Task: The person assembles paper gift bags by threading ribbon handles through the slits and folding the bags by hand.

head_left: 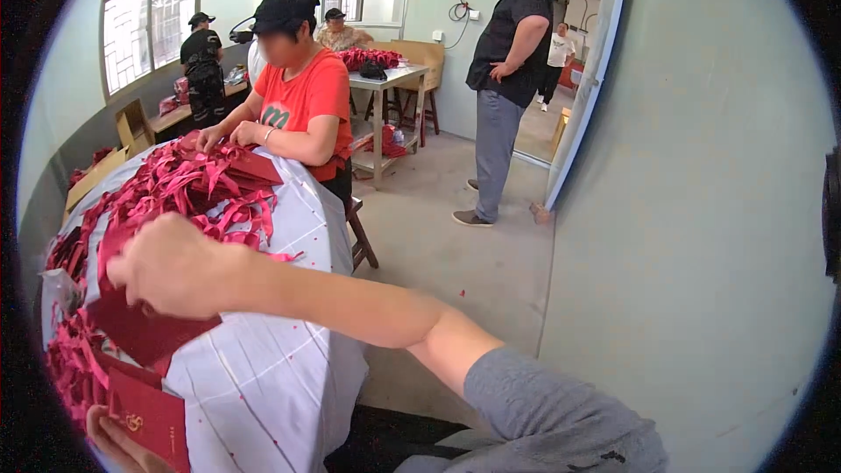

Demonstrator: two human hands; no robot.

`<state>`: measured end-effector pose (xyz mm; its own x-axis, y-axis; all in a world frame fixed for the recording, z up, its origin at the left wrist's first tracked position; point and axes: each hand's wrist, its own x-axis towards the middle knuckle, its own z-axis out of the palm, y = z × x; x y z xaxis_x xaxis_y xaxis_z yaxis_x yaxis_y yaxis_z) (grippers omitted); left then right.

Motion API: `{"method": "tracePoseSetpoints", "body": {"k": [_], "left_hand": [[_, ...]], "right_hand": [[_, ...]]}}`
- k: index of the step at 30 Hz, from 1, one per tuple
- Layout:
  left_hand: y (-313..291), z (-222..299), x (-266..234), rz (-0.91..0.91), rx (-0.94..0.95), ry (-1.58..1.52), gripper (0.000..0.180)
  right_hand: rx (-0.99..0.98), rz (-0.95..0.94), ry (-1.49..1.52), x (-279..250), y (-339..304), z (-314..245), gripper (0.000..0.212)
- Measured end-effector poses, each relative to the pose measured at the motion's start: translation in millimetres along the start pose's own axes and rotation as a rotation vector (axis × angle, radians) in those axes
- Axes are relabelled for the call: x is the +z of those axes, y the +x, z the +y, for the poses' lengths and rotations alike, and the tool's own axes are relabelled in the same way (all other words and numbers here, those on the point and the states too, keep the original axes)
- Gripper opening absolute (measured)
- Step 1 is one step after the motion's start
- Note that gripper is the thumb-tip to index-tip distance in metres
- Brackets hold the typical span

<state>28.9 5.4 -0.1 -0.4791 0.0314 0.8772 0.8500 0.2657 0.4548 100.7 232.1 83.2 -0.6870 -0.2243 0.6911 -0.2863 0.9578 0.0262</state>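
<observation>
My right hand (180, 267) reaches across the table, its fingers closed at a dark red flat pouch (153, 333) that hangs below the fist. The fingertips are mostly hidden behind the hand. At the lower left, my left hand (127, 445) grips the edge of another dark red flat pouch (151, 412) with a small gold emblem on its front. Around both hands lie heaps of pinkish-red ribbons (206, 175) attached to or tangled with dark red pieces.
A white cloth (280, 368) covers the table, with small red bits on it. Across the table, a person in a red shirt (307, 96) handles the pile. A stool (361, 236), a standing person (512, 79), a metal table (385, 83) and an open door (591, 88) are beyond.
</observation>
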Motion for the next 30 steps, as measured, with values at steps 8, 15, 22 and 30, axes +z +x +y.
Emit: {"method": "tracePoseSetpoints", "body": {"k": [8,15,22,30], "left_hand": [[-24.2,-22.2,11.1,-0.294,0.587,0.308,0.031],[-17.5,-16.1,10.3,-0.273,0.543,0.375,0.03],[-20.9,-10.4,10.6,-0.246,0.577,0.343,0.032],[-13.3,3.4,7.9,-0.287,0.423,0.271,0.021]], "right_hand": [[-0.193,-0.076,0.122,63.5,-15.2,-31.3,0.012],[-0.153,-0.066,0.345,51.6,-22.9,-37.4,0.019],[-0.015,-0.293,0.695,54.0,0.6,-15.0,0.024],[-0.166,0.03,0.584,50.2,-5.6,-18.3,0.023]]}}
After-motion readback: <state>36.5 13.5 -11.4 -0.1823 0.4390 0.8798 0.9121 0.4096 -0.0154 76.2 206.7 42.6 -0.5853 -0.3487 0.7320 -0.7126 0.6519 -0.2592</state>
